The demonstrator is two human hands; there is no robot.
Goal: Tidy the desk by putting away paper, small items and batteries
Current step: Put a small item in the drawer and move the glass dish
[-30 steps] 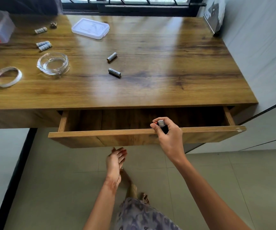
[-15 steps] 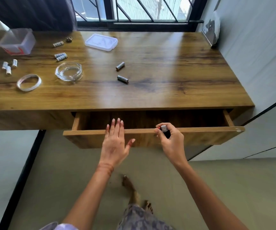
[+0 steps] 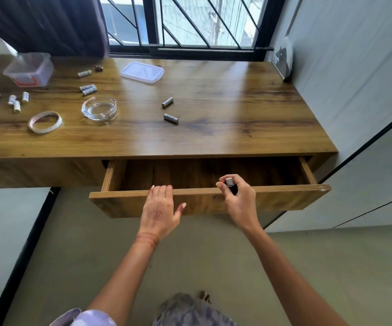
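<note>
In the head view the right grip (image 3: 239, 202) pinches a black lighter (image 3: 231, 185) above the front edge of the open drawer (image 3: 284, 201), the left grip (image 3: 159, 208) rests flat-fingered on that edge; stowing small items seems in hand, and the next move calls for releasing it inside.

The desk (image 3: 225, 135) is showing warm brown grain with dark streaks running through it. The lighter (image 3: 232, 187) is looking black with a silver cap and red button.

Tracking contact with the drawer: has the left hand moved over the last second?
Yes. The left hand has risen from below the drawer front to its top edge, where its fingers rest. The right hand grips the lighter.
</note>
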